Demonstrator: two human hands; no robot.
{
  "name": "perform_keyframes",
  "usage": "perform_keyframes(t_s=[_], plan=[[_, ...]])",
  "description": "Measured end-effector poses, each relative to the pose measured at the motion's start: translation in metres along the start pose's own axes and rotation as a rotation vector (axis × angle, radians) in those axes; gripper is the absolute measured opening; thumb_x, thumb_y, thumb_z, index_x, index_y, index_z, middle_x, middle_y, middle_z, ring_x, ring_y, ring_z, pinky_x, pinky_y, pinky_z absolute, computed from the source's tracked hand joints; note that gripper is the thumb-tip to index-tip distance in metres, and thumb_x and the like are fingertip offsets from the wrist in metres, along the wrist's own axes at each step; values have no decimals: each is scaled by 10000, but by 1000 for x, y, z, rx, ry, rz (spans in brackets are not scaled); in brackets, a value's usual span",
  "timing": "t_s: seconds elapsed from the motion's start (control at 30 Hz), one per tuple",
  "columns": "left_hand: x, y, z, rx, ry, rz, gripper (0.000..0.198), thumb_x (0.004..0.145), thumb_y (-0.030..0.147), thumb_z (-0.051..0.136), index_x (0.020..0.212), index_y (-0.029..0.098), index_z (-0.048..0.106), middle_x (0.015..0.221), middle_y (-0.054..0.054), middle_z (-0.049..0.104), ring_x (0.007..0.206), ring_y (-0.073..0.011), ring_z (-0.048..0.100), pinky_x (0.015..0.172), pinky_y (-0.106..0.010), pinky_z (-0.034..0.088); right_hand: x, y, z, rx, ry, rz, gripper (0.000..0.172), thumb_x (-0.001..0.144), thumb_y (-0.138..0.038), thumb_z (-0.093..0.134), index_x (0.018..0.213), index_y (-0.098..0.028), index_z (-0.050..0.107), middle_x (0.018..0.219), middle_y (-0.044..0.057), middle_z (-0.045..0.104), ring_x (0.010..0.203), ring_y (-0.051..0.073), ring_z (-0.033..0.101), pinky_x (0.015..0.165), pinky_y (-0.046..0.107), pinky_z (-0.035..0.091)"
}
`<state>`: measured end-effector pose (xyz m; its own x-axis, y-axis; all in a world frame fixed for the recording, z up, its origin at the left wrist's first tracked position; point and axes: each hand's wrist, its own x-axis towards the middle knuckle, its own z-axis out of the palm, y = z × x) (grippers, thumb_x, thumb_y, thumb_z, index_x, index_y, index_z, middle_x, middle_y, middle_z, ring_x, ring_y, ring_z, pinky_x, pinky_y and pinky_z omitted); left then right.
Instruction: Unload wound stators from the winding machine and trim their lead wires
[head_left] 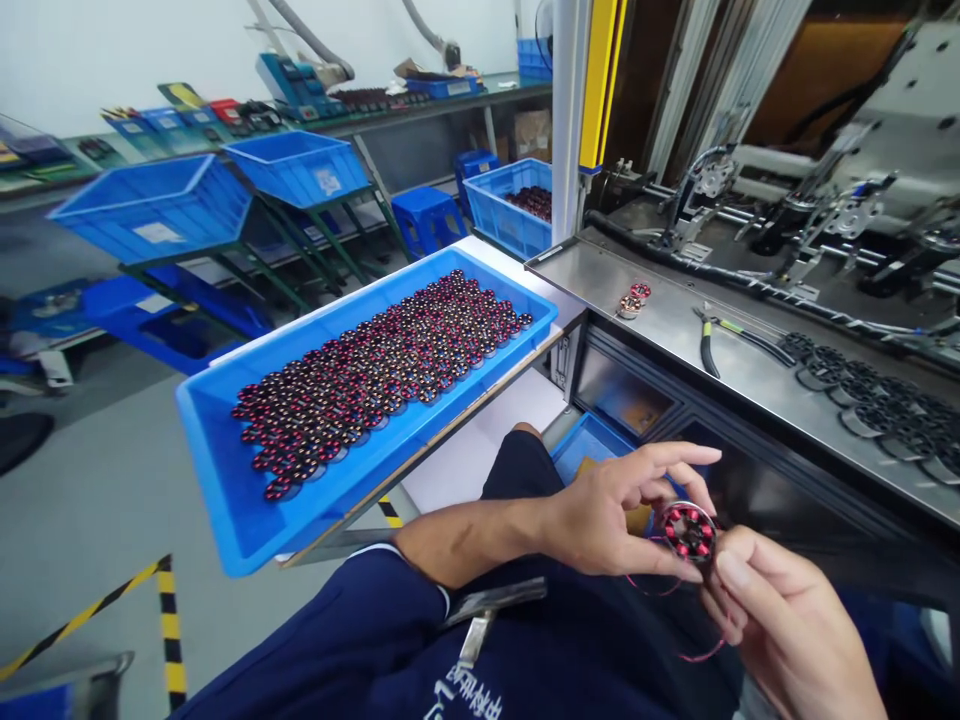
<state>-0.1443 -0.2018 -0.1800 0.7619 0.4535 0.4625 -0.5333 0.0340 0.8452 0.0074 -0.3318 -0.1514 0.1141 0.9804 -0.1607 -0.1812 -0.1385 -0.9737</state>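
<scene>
A round motor stator point(688, 532) with red wire coils and a dark rim is held in front of my body. My left hand point(626, 505) grips its left side between thumb and fingers, with the index finger stretched out above. At its right edge, my right hand point(780, 600) pinches with thumb and fingertips; whether it grips the rim or a wire is hidden. Thin red wire point(705, 655) hangs below the stator between the hands. To the left, a blue tray point(217, 500) holds many similar stators point(390, 360) in packed rows.
On the metal bench lie two stators point(634, 300), cutting pliers point(709, 345) and a row of black rings point(870, 395). Machine fixtures point(787, 215) stand behind them. A yellow-edged post point(600, 90) rises at the bench corner. Blue bins point(157, 215) and a stool point(427, 215) stand farther back.
</scene>
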Motion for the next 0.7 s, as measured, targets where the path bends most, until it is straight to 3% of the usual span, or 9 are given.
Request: perform_keyframes(t_s=[0.17, 0.27, 0.4, 0.5, 0.6, 0.7], plan=[[2, 3, 1, -162, 32, -121, 913, 720, 121, 880, 1482, 286, 403, 1228, -123, 711, 1032, -166, 725, 909, -275, 573, -11, 12, -9, -54, -53, -34, 392, 980, -408, 603, 657, -186, 580, 533, 2, 508, 494, 106, 455, 481, 232, 346], [4, 7, 4, -246, 51, -187, 796, 758, 143, 859, 1431, 238, 445, 1288, -169, 711, 1066, -184, 741, 945, -309, 570, -14, 14, -8, -188, 18, -59, 414, 968, -422, 620, 630, -188, 571, 547, 4, 521, 521, 110, 483, 513, 231, 390], [7, 13, 8, -291, 126, -344, 544, 768, 217, 859, 1256, 141, 630, 1346, -226, 678, 1128, -219, 732, 1022, -355, 552, -9, 14, 2, -351, 150, -129, 408, 937, -437, 661, 622, -188, 590, 546, -2, 533, 509, 101, 498, 500, 205, 416], [7, 11, 10, -273, 172, -417, 582, 720, 280, 896, 1241, 127, 685, 1343, -218, 681, 1083, -223, 745, 1016, -365, 566, -4, 15, 9, -404, 249, -196, 387, 933, -424, 667, 633, -188, 606, 541, -13, 532, 487, 90, 493, 481, 184, 416], [5, 6, 11, -125, 203, -288, 619, 663, 315, 930, 1217, 140, 716, 1369, -197, 661, 1071, -233, 746, 976, -359, 595, -2, 15, 12, -465, 240, -316, 338, 932, -371, 670, 650, -190, 627, 527, -23, 546, 458, 85, 507, 459, 171, 413], [2, 4, 9, 258, 184, -28, 512, 713, 324, 892, 1164, 134, 743, 1276, -172, 712, 1086, -243, 741, 978, -351, 604, -4, 16, 9, -526, 310, -460, 178, 917, -276, 684, 759, -201, 650, 649, -10, 620, 563, 98, 583, 541, 172, 469]])
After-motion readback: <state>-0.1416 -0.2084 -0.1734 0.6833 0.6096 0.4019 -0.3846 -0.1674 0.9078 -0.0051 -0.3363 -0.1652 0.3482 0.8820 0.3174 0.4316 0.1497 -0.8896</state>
